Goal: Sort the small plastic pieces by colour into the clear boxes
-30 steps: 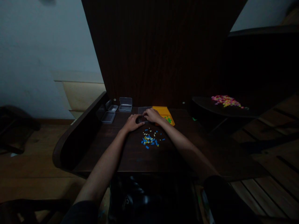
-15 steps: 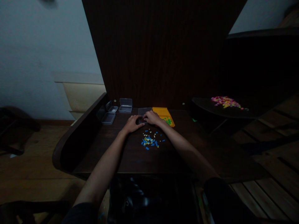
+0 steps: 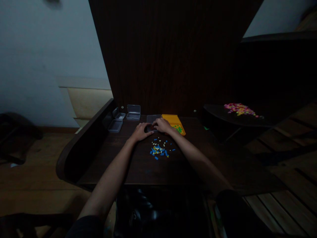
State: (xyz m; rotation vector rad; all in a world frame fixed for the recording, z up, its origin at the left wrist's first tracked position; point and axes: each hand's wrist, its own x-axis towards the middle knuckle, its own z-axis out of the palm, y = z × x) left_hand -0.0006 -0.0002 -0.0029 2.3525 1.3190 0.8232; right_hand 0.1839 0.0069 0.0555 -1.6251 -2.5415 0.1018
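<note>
The scene is dim. My left hand (image 3: 140, 131) and my right hand (image 3: 161, 125) rest close together at the far middle of a dark wooden table (image 3: 138, 165). Both have curled fingers on a small clear plastic box (image 3: 151, 119) that stands between them; its lower part is hidden by the fingers. Just nearer to me lies a loose scatter of small blue, yellow and white pieces (image 3: 158, 148). An orange tray (image 3: 174, 122) with green bits in it sits right of my right hand.
Three more clear boxes stand at the table's far left: one open (image 3: 133, 112), one small (image 3: 120, 115), one nearer (image 3: 115, 125). A dark side table (image 3: 223, 114) on the right carries a pile of pink and yellow pieces (image 3: 238, 108). A tall dark panel rises behind.
Both hands stay on the clear box; the fingers shift only slightly. The view has drifted a little.
</note>
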